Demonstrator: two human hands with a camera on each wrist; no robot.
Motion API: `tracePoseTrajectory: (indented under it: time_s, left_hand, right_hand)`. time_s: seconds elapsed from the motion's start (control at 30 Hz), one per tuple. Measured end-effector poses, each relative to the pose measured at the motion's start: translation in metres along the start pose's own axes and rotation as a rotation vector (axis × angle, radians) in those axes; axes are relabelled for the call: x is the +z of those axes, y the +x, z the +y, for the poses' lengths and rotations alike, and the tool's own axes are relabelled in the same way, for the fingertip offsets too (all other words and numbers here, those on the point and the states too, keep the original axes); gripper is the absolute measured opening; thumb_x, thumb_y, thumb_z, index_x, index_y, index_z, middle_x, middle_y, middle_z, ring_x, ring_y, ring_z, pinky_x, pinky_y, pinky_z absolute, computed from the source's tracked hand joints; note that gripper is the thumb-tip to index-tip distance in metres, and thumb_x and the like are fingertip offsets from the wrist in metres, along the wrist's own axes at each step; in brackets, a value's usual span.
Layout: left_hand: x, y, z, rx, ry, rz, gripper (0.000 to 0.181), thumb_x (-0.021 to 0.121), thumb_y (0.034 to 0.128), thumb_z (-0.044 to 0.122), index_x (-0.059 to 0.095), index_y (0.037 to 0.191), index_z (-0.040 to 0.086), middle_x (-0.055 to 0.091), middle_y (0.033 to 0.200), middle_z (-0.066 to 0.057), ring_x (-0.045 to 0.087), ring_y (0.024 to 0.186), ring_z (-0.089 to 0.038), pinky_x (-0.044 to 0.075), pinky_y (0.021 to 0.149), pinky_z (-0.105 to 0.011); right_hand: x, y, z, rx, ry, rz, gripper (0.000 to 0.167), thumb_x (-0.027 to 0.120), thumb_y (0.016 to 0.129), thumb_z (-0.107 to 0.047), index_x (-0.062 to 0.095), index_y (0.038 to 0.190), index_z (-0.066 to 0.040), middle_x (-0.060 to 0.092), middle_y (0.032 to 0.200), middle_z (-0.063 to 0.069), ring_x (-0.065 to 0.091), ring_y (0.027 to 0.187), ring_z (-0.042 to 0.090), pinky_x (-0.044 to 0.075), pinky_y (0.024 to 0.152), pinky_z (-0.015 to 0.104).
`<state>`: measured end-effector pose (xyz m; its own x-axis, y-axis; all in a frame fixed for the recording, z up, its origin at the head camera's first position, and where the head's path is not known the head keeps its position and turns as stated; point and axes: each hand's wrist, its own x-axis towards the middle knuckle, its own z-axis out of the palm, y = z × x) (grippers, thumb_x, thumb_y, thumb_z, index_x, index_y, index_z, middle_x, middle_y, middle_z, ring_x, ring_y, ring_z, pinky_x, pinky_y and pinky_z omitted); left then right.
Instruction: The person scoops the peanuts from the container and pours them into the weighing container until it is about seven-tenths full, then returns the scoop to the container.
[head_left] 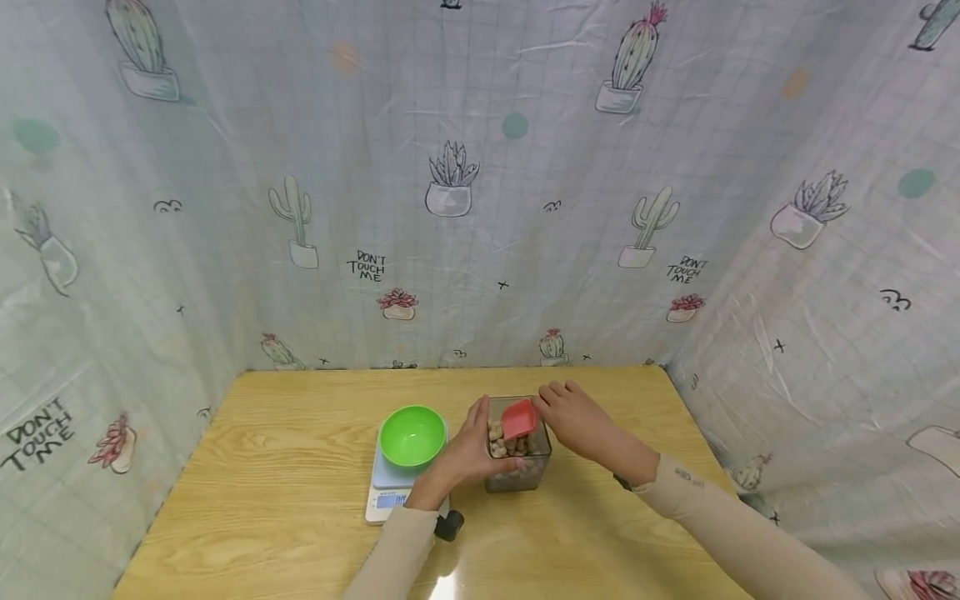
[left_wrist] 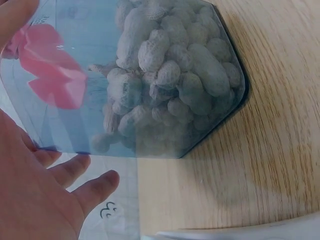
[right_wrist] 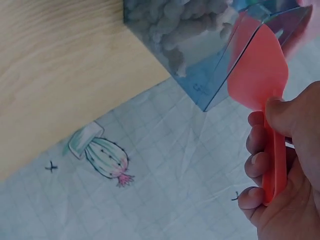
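Around clear, square plastic box [head_left: 525, 478], left hand [head_left: 463, 454] clamps fingers; right hand [head_left: 576, 423] clamps red plastic scoop [head_left: 519, 419], handle [right_wrist: 279, 162] plain only in right-wrist view.

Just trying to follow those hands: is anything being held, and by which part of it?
Yes: the right hand grips the red scoop by its handle. The left hand holds the see-through container by its sides, near the open top.

The wood-grained tabletop [head_left: 285, 450] is bordered at the back and both sides by pale, gridded sheeting [head_left: 337, 125], printed with potted cacti [head_left: 448, 198], coloured dots [head_left: 515, 126] and "DON'T TOUCH ME" lettering [head_left: 367, 267]. Bright glare [head_left: 444, 587] is reflected nearby, low in the head view.
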<state>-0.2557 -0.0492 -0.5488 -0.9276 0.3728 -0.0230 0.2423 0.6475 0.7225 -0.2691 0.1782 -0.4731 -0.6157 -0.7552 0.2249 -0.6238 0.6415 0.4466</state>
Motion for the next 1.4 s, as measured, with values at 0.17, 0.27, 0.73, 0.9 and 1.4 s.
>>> tracePoseTrajectory:
  time_s: [0.17, 0.27, 0.73, 0.9, 1.4]
  left_hand:
    - [0.003, 0.000, -0.004, 0.011, 0.002, -0.014, 0.125, 0.071, 0.0756, 0.067, -0.001, 0.159, 0.009, 0.007, 0.166, -0.016, 0.048, 0.135, -0.035, 0.052, 0.095, -0.046]
    - [0.004, -0.001, -0.004, 0.016, -0.007, -0.017, 0.125, 0.070, 0.0754, 0.070, 0.000, 0.159, 0.009, 0.008, 0.165, -0.016, 0.048, 0.135, -0.035, 0.051, 0.098, -0.047]
    - [0.000, 0.003, -0.004, 0.024, -0.001, -0.004, 0.123, 0.068, 0.0760, 0.070, -0.002, 0.160, 0.013, 0.007, 0.166, -0.014, 0.049, 0.134, -0.035, 0.051, 0.097, -0.046]
    - [0.001, 0.001, -0.003, 0.010, -0.007, -0.010, 0.124, 0.068, 0.0743, 0.073, 0.000, 0.160, 0.014, 0.007, 0.166, -0.011, 0.054, 0.128, -0.033, 0.053, 0.091, -0.043]
    - [-0.001, -0.001, 0.000, 0.012, 0.016, -0.001, 0.127, 0.069, 0.0734, 0.073, -0.002, 0.160, 0.014, 0.007, 0.166, -0.011, 0.062, 0.115, -0.027, 0.055, 0.081, -0.036]
  right_hand:
    - [-0.003, 0.002, 0.001, -0.049, -0.066, 0.023, 0.017, 0.072, 0.090, -0.019, 0.064, 0.104, -0.013, 0.060, 0.094, 0.002, 0.047, 0.080, 0.019, 0.028, 0.069, 0.031]
    - [-0.007, 0.003, 0.001, -0.063, -0.099, 0.018, 0.019, 0.074, 0.088, -0.022, 0.064, 0.102, -0.013, 0.062, 0.095, 0.001, 0.049, 0.081, 0.018, 0.029, 0.070, 0.031]
    - [-0.015, 0.017, 0.000, -0.144, -0.271, -0.018, 0.023, 0.074, 0.088, -0.030, 0.065, 0.105, -0.017, 0.064, 0.102, -0.002, 0.055, 0.091, 0.016, 0.038, 0.075, 0.030]
    - [-0.005, 0.018, -0.005, -0.170, -0.264, -0.082, 0.028, 0.072, 0.089, -0.034, 0.064, 0.111, -0.019, 0.064, 0.109, -0.003, 0.056, 0.096, 0.015, 0.042, 0.078, 0.030]
    - [0.002, 0.026, -0.003, -0.218, -0.158, -0.133, 0.027, 0.069, 0.091, -0.025, 0.066, 0.117, -0.018, 0.066, 0.113, -0.002, 0.059, 0.101, 0.016, 0.047, 0.085, 0.031]
